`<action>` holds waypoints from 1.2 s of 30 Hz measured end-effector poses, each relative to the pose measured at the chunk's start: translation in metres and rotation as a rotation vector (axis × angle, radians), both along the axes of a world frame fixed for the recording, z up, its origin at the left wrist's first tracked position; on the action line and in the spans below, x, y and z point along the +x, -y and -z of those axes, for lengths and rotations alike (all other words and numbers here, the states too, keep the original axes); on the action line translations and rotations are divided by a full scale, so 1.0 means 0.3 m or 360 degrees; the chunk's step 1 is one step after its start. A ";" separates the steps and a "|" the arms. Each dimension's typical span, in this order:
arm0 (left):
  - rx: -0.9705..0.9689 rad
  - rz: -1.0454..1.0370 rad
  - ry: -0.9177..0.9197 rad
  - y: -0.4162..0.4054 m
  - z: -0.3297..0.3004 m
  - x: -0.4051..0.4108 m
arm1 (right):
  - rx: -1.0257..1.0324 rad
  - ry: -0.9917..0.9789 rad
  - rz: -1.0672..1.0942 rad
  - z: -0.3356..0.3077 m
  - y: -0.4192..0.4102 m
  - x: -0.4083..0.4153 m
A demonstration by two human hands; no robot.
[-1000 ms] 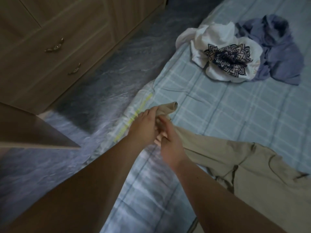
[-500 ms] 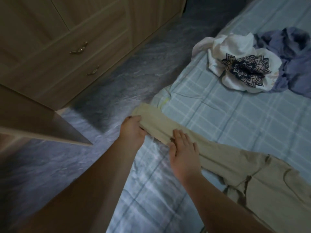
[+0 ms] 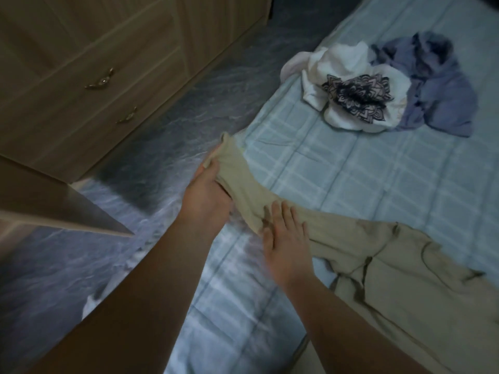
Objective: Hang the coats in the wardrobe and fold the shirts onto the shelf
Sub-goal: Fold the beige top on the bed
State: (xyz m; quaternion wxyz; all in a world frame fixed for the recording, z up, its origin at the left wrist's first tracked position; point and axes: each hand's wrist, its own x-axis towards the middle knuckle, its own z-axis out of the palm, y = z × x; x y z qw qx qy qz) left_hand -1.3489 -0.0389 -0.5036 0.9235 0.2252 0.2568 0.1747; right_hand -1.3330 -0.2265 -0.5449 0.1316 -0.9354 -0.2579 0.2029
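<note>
A person straightens the sleeve of a tan shirt on a bed.

The tan shirt (image 3: 391,268) lies across the near right part of the bed (image 3: 351,168), its sleeve stretched toward the bed's left edge. The left hand (image 3: 206,195) grips the sleeve's end, fingers curled around the cloth at that edge. The right hand (image 3: 283,238) lies flat on the sleeve beside it, fingers straight and spread. Toward the bed's far side, a crumpled white shirt (image 3: 351,95) with a dark printed pattern touches a crumpled blue shirt (image 3: 437,95). Left of the bed, across the floor, stands a wooden wardrobe (image 3: 81,63) with drawers.
</note>
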 end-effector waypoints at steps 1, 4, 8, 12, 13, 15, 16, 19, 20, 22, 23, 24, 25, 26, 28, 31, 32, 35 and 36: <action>0.0054 0.0001 0.0015 0.065 -0.039 0.044 | 0.0042 0.0022 0.0121 -0.010 0.050 0.002; 0.0532 0.0116 -0.0153 0.315 -0.114 0.156 | 0.0084 0.0062 0.0391 -0.029 0.243 0.014; 0.1317 0.0358 -0.0271 0.725 -0.161 0.235 | 0.0079 0.0093 0.0576 -0.050 0.580 0.013; 0.1643 0.0663 -0.0134 1.171 -0.127 0.247 | 0.0037 0.0150 0.0818 -0.054 0.974 -0.017; 0.1687 0.0757 -0.0109 1.280 -0.105 0.241 | 0.0047 0.0130 0.0876 -0.054 1.072 -0.034; 0.1703 0.0882 -0.0096 1.457 -0.057 0.224 | 0.0074 0.0086 0.0943 -0.061 1.226 -0.069; 0.1718 0.0929 -0.0122 1.540 -0.036 0.217 | 0.0105 0.0059 0.0980 -0.070 1.298 -0.085; 0.1845 0.1098 -0.0156 1.798 0.035 0.194 | 0.0222 -0.0017 0.1120 -0.069 1.520 -0.119; 0.1885 0.1166 -0.0160 1.872 0.058 0.184 | 0.0239 -0.0016 0.1153 -0.061 1.584 -0.128; 0.1975 0.1311 -0.0168 1.980 0.104 0.161 | 0.0295 0.0025 0.1192 -0.039 1.676 -0.140; 0.2046 0.1395 -0.0134 2.019 0.126 0.150 | 0.0325 0.0035 0.1197 -0.029 1.706 -0.145; 0.2133 0.1495 -0.0090 2.050 0.152 0.140 | 0.0349 0.0041 0.1184 -0.015 1.729 -0.149; 0.2238 0.1591 -0.0048 2.071 0.173 0.133 | 0.0367 0.0048 0.1167 0.002 1.749 -0.153; 0.2357 0.1674 -0.0027 2.084 0.192 0.129 | 0.0385 0.0053 0.1155 0.013 1.763 -0.158; 0.2612 0.1821 -0.0027 2.082 0.207 0.126 | 0.0388 0.0057 0.1126 0.036 1.779 -0.174; 0.2853 0.2004 -0.0038 2.046 0.177 0.093 | 0.0370 0.0067 0.1090 0.046 1.768 -0.218; 0.2865 0.2043 -0.0047 2.024 0.160 0.072 | 0.0363 0.0086 0.1090 0.044 1.757 -0.235; 0.2928 0.2144 -0.0015 1.919 0.127 -0.020 | 0.0416 0.0209 0.1090 0.027 1.722 -0.304; 0.2958 0.2182 -0.0022 1.869 0.135 -0.060 | 0.0416 0.0222 0.1093 0.022 1.711 -0.333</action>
